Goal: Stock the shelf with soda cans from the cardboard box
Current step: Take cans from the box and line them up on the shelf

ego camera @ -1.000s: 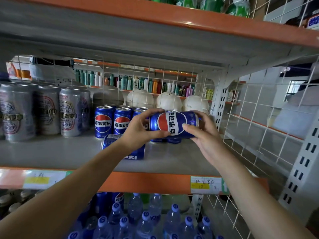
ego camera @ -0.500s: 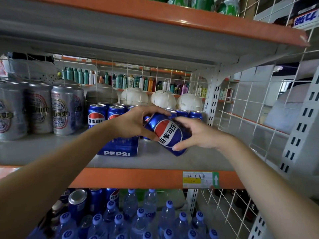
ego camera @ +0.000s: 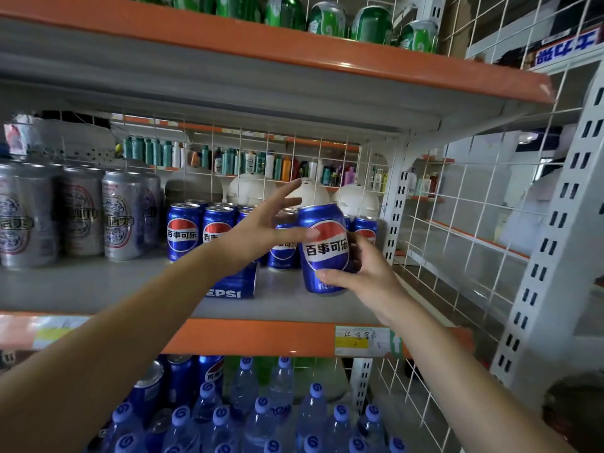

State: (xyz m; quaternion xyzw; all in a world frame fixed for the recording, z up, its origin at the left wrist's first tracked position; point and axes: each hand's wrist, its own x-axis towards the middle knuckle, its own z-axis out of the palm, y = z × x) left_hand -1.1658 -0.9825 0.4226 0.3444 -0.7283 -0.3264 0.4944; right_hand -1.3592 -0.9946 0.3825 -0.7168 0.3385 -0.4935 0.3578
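Note:
My right hand (ego camera: 362, 273) grips a blue Pepsi can (ego camera: 322, 246) upright, just above the grey shelf board (ego camera: 98, 286) near its front right. My left hand (ego camera: 261, 230) is spread beside the can, fingers straight, thumb tip touching its left side. Behind stand several more blue Pepsi cans (ego camera: 183, 232) in rows. A blue Pepsi carton (ego camera: 235, 287) lies on the shelf under my left forearm, partly hidden. The cardboard box is not in view.
Tall silver beer cans (ego camera: 119, 214) fill the shelf's left part. White wire mesh (ego camera: 464, 223) walls the right side and back. Green cans (ego camera: 369, 24) stand on the shelf above. Water bottles (ego camera: 261, 416) and blue cans (ego camera: 179, 377) sit on the shelf below.
The can went from lying sideways in both hands to upright in my right hand alone. My left hand let go and spread its fingers. The view moved closer.

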